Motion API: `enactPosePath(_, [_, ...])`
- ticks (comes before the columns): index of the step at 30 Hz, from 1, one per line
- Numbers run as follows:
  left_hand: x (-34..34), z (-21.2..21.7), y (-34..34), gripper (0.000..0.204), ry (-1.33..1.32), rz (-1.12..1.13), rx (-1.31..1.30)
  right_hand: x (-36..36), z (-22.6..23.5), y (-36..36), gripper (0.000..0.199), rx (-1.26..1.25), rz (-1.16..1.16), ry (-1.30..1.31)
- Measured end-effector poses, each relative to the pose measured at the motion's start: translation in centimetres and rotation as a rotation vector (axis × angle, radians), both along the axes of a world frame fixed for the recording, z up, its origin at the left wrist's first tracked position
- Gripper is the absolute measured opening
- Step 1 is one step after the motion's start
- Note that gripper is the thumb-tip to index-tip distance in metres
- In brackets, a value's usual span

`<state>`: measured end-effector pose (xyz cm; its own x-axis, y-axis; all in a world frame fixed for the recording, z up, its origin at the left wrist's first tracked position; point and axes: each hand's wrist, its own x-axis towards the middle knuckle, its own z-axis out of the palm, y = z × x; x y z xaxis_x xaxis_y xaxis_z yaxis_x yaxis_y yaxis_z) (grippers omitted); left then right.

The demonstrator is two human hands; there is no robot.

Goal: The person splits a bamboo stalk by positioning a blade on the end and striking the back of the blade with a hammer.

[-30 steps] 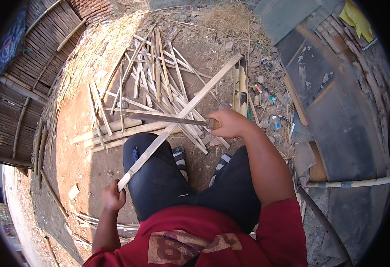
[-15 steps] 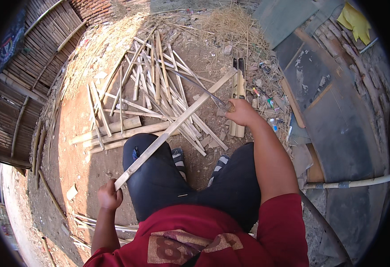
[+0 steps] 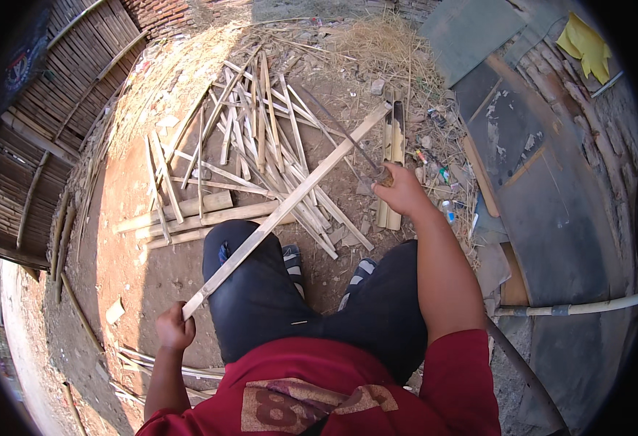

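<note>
My left hand (image 3: 175, 327), at the lower left, is closed round the near end of a long pale bamboo strip (image 3: 261, 234). The strip slants up to the right, across my left thigh and over the ground. Toward its far end, a long thin dark machete (image 3: 333, 120) crosses it. My right hand (image 3: 400, 190) grips the machete by its handle, with the blade pointing up and to the left. Just beyond the right hand stands a split bamboo trough (image 3: 393, 138) on the ground, partly hidden by that hand.
Several loose bamboo strips (image 3: 261, 131) lie heaped ahead, with bamboo poles (image 3: 181, 212) in front of them. Dark sheets (image 3: 544, 196) and a pale pole (image 3: 588, 305) are at the right. A slatted bamboo wall (image 3: 93, 65) stands at the left; straw (image 3: 384, 47) lies behind.
The machete blade has swung to a steeper angle, its tip moving away and to the right. Both hands have shifted slightly; the strip remains held across my left thigh.
</note>
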<state>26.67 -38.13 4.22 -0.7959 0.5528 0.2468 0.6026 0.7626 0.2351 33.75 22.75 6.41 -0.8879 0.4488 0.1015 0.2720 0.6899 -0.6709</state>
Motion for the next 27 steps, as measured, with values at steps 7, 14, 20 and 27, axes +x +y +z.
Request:
enactPosePath(7, [2.4,0.0,-3.2,0.019,-0.117,0.165,0.068,1.4,2.2,1.8,0.053,-0.079,-0.106,-0.183])
enactPosePath(14, [7.1,-2.1,-8.9,0.017,-0.186,0.330,0.031,0.5,2.9,0.2,0.055,-0.071,-0.081,-0.138])
enactPosePath(20, [11.7,-6.9,-16.3,0.018,-0.214,0.897,0.339,1.6,-2.4,4.9,0.067,-0.255,-0.319,-0.023])
enactPosePath(27, [18.7,-13.9,-28.0,0.050,-0.248,1.561,0.232,1.5,-0.2,2.7,0.069,-0.578,-0.398,0.050])
